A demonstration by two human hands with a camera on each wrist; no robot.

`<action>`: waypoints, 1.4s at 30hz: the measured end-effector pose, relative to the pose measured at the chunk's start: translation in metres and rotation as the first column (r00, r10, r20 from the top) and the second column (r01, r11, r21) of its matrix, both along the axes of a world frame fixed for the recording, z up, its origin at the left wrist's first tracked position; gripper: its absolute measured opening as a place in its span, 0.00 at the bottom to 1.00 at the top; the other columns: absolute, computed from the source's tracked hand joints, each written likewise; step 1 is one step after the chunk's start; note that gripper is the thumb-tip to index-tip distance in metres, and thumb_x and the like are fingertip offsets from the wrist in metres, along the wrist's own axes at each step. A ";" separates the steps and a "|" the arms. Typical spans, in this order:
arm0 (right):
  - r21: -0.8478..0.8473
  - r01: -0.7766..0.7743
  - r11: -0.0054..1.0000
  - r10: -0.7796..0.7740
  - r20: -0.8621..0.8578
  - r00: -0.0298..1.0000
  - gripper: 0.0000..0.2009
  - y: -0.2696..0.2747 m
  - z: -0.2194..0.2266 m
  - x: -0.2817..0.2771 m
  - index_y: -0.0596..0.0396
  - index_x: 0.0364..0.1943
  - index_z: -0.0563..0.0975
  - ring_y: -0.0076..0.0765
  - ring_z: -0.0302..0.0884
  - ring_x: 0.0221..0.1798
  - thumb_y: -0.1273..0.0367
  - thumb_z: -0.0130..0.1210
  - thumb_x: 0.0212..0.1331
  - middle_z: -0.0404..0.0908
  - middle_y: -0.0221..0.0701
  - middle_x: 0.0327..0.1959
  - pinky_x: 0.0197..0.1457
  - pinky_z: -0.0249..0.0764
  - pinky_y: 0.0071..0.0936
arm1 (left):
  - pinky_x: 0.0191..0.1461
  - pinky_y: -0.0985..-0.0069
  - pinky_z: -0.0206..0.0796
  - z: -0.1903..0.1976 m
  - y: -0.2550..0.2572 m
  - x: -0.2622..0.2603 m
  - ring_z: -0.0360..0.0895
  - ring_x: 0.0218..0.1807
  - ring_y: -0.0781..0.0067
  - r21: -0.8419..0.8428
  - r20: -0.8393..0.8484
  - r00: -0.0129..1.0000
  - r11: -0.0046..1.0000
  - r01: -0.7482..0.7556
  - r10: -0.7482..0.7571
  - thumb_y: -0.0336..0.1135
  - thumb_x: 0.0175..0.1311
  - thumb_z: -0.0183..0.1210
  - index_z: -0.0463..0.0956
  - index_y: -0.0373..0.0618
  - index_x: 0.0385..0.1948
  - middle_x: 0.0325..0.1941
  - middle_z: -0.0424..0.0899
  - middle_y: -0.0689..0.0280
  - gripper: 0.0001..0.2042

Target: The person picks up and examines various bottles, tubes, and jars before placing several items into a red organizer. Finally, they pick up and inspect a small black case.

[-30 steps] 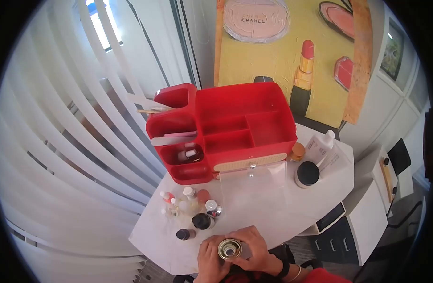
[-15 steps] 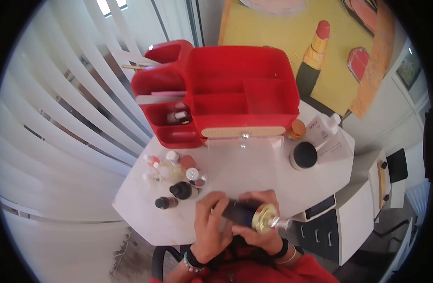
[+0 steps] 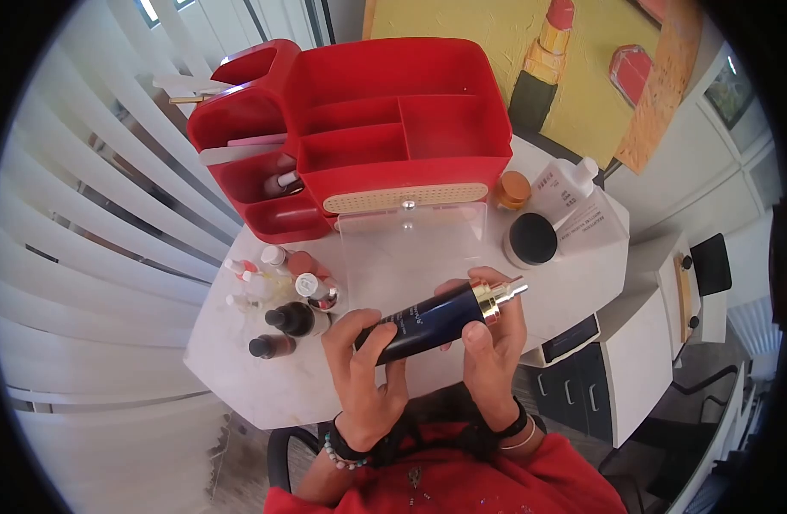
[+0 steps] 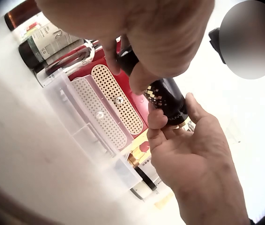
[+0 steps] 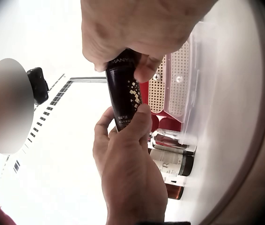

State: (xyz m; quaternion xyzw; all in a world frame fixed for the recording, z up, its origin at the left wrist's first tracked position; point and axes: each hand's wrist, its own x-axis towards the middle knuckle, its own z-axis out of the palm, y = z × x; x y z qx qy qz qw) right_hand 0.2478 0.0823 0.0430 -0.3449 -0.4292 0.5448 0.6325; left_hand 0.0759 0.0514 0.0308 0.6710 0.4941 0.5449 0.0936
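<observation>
A dark blue bottle [image 3: 428, 322] with a gold collar and a silver nozzle lies tilted across both hands, nozzle up to the right. The left hand [image 3: 359, 368] grips its base end. Around the collar end curl the fingers of the right hand [image 3: 494, 351], thumb on the side. In the left wrist view the bottle [image 4: 167, 98] shows gold squares, with the right hand [image 4: 193, 154] at its collar. The right wrist view has the left hand [image 5: 132, 164] pinching the base of the bottle [image 5: 123, 93].
Behind the hands stands a red organizer [image 3: 402, 170] with a clear drawer [image 3: 415, 257] pulled out. Several small bottles [image 3: 298, 319] stand at the left of the white table [image 3: 239, 385]. A black-lidded jar [image 3: 531, 240], an orange-lidded jar [image 3: 512, 190] and a white tube [image 3: 565, 188] are at the right.
The bottle has turned from upright, top toward the camera, to lying sideways with its label showing. Both hands have moved up in the view and apart along it. The head view has shifted.
</observation>
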 end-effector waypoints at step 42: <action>0.770 0.260 0.582 -0.785 0.449 0.427 0.20 0.217 0.156 -0.069 0.61 0.58 0.76 0.58 0.89 0.51 0.65 0.72 0.74 0.87 0.46 0.50 0.51 0.85 0.48 | 0.70 0.53 0.78 -0.027 -0.017 -0.021 0.82 0.69 0.39 -0.247 0.053 0.990 0.959 0.140 -0.131 0.18 0.67 0.71 0.82 0.37 0.63 0.73 0.80 0.44 0.22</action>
